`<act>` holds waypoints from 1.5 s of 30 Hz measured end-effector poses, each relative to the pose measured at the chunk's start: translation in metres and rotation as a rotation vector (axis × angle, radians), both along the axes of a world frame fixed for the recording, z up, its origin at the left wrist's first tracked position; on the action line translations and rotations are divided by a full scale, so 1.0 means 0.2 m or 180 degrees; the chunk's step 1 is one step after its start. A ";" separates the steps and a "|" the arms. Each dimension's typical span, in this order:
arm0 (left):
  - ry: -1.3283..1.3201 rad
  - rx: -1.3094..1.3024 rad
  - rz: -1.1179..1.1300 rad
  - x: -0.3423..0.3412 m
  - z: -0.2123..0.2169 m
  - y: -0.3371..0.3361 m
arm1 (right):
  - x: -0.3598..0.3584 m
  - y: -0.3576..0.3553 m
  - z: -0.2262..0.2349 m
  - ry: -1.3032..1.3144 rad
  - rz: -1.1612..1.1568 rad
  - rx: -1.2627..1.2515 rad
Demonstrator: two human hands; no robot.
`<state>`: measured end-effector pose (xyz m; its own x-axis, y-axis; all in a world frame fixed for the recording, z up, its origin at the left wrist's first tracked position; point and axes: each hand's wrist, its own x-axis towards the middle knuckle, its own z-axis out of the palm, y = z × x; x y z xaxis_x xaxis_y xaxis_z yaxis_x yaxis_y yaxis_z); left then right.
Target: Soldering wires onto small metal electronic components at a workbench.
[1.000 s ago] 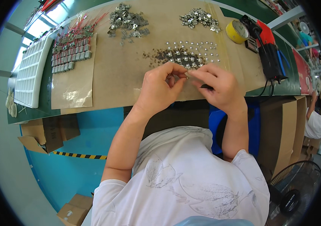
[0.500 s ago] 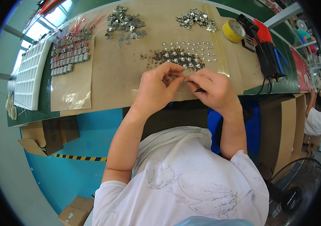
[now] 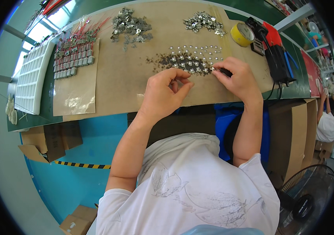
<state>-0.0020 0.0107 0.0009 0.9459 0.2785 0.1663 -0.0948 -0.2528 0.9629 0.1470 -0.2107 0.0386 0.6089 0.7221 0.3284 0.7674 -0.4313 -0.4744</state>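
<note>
My left hand (image 3: 167, 92) hovers over the front part of the work sheet, fingers curled in and thumb close to the fingertips; whatever they hold, if anything, is hidden. My right hand (image 3: 238, 78) pinches a slim dark tool (image 3: 225, 72) and has its tip at the right end of the rows. A small shiny metal piece (image 3: 213, 69) shows at that tip. Beside both hands are rows of small silver metal parts (image 3: 190, 63), the nearer ones on a dark patch strewn with brown bits (image 3: 160, 62). Farther rows of smaller silver pieces (image 3: 200, 47) lie behind.
Two heaps of metal parts, a grey one (image 3: 129, 23) and a silver one (image 3: 204, 22), lie at the back. On the left are small motors with red wires (image 3: 75, 60) and a white compartment tray (image 3: 34, 78). Yellow tape (image 3: 242, 34) and a black device (image 3: 278, 62) stand right.
My right hand has moved right and away from my left hand, taking the dark tool to the end of the rows. My left hand stays nearly in place.
</note>
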 end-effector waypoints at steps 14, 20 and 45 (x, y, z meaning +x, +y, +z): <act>-0.0191 0.0189 0.0074 -0.01 0.01 0.00 | 0.52 0.19 0.02 -0.0396 -0.0600 -0.0282; -0.0266 0.0103 0.0108 -0.01 -0.01 -0.01 | 0.67 0.30 -0.04 -0.0244 -0.0735 -0.0560; -0.0183 0.0185 0.0034 -0.01 0.01 0.00 | 0.71 0.29 0.01 0.0579 -0.0047 -0.0666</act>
